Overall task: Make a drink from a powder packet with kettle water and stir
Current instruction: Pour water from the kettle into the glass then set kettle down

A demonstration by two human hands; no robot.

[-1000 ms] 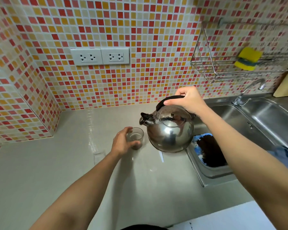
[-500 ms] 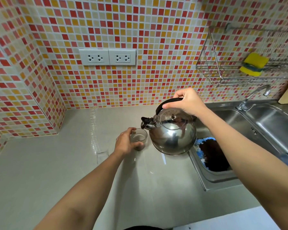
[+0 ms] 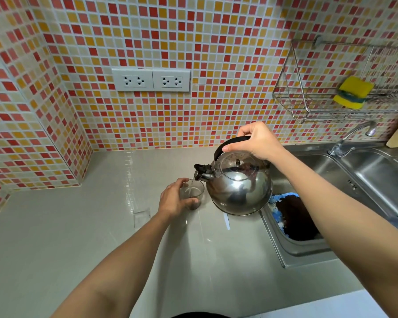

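The right hand [image 3: 255,141] is clamped around the black arched handle of the rounded, mirror-polished steel kettle [image 3: 239,187], lifting it clear of the glossy pale-grey worktop [image 3: 78,226] and tipping it so that its short spout with the black whistle cap points toward nine o'clock, right over the rim of the small clear drinking glass [image 3: 194,193]. That tilt looks meant to send water straight down into the glass, though no stream is clear enough to confirm. The left hand [image 3: 174,199] is wrapped around the glass from its nine o'clock side, fingers curled on the wall, probably to keep so light and smooth a vessel from sliding on the slick surface while it fills. The glass stands on the worktop near the middle of the view, just beside the kettle's belly, with a dark layer at its bottom that I take to be the powder. A small clear plastic scrap [image 3: 141,216], possibly the emptied packet, lies flat at the glass's eight o'clock. At three o'clock of the kettle a brushed stainless-steel sink [image 3: 365,171] sits sunk into the worktop.
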